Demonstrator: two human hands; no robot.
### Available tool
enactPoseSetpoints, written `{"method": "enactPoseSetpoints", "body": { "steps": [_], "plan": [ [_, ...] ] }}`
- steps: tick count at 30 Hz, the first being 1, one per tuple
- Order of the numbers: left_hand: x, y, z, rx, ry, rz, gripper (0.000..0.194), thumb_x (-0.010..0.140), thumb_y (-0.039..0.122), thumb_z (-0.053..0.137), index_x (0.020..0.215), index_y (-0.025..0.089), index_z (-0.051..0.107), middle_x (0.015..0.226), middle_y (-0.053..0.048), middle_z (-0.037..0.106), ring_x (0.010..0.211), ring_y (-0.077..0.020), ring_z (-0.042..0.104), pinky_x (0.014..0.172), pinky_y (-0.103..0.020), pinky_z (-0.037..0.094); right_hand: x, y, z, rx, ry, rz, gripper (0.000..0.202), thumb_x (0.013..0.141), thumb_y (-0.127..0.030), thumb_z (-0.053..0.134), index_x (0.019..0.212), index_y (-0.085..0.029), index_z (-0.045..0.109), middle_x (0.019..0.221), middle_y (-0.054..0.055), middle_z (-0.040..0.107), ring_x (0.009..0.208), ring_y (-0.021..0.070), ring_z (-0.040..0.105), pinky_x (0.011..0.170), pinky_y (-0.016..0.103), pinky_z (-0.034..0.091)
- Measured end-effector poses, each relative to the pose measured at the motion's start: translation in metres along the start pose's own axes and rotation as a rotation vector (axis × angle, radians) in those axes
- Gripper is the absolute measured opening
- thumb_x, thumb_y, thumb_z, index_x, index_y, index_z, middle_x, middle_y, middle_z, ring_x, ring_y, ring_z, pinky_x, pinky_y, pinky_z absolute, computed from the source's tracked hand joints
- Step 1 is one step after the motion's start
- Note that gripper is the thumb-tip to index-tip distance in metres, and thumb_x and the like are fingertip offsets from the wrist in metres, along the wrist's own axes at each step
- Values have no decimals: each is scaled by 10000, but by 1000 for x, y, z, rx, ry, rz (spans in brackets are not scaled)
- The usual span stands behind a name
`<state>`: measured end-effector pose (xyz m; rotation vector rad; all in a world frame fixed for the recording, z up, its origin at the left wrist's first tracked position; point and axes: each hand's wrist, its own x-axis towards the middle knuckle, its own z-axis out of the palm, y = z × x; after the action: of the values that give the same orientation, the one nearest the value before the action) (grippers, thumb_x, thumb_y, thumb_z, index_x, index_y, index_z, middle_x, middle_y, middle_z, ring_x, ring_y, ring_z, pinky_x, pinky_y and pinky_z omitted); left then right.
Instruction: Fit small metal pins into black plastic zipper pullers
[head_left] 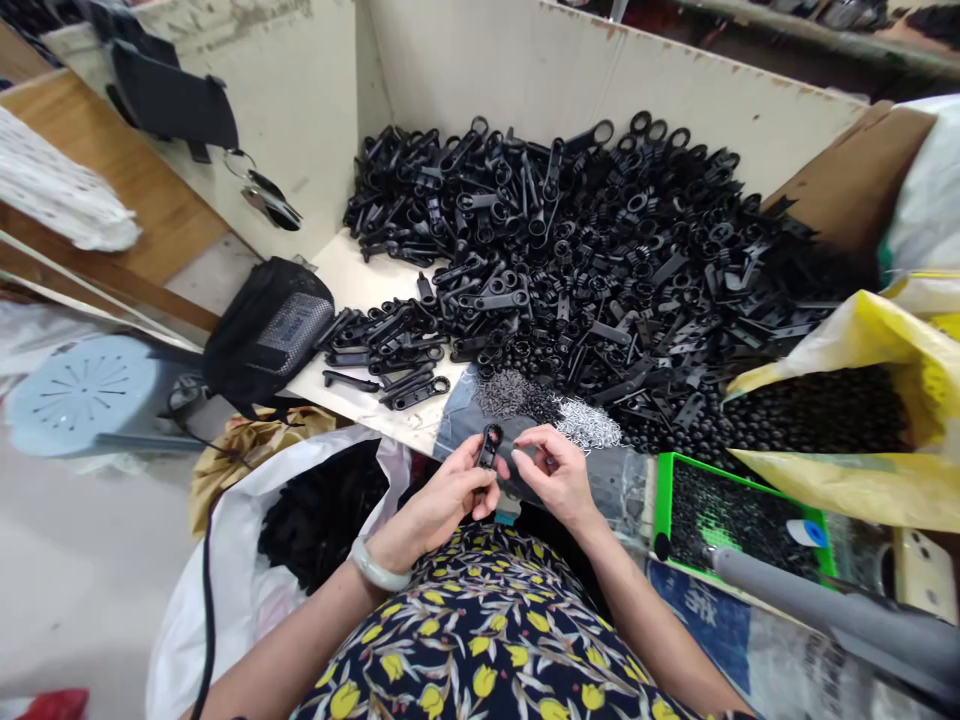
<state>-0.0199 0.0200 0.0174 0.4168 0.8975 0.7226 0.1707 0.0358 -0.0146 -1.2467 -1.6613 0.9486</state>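
Head view: silver pin heap [589,424] taken as landmark. Your left hand [454,485] grips a black ringed part [491,445], left of that heap and nearer you. Its ring end projects beyond your fingers, probably so your right hand can get at it. Your right hand [559,475], just on the heap's near side, has thumb and fingers curled close together; cannot tell whether they pinch a small piece. A grey heap of small pieces [502,393] lies left of the landmark, and the large pile of black parts [555,240] rises beyond it; both presumably placed for short reaches.

Edges: your hands work over the tabletop's near edge, on the landmark's near side. The rim of the green tray [664,500], right of the landmark, limits your right elbow's swing, I judge. Left of the landmark, the pale tabletop [375,275] shows between groups of parts; past the near edge, a white sack [195,590] gapes.
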Motion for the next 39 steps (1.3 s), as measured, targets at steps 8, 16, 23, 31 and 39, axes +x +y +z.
{"method": "enactPoseSetpoints", "body": {
  "steps": [8,16,23,31,39],
  "plan": [
    [0,-6,2,140,25,25,589,839,283,703,1394,199,523,812,44,504,576,-57,363,517,-228,225,3,-3,-1,-206,-80,-196,102,952,-218,649,1049,-212,679,963,49,711,848,172,677,705,277,534],
    [3,-15,0,334,16,90,629,943,337,620,1530,239,414,830,34,474,636,-98,349,558,-237,286,2,-7,0,-206,-100,-118,89,993,-246,629,1043,-218,698,959,43,706,846,169,673,712,270,518],
    [4,-16,5,369,40,126,460,917,261,604,1370,221,536,832,30,464,637,-99,367,581,-239,325,-2,-13,1,-232,-124,-26,158,1007,-252,622,870,-227,697,871,17,677,774,155,650,718,266,497],
    [7,-19,4,253,46,118,360,899,288,629,1250,222,582,849,30,490,648,-89,382,607,-234,329,-8,-17,4,-401,-136,-90,179,1041,-217,557,942,-218,707,954,35,718,821,147,683,752,239,506],
    [7,-21,4,167,43,97,460,841,257,650,1292,206,581,842,24,530,651,-94,399,613,-240,318,-11,-15,1,-524,-122,-252,191,1056,-208,533,993,-187,712,951,50,738,807,146,715,716,235,524]
  ]
}}
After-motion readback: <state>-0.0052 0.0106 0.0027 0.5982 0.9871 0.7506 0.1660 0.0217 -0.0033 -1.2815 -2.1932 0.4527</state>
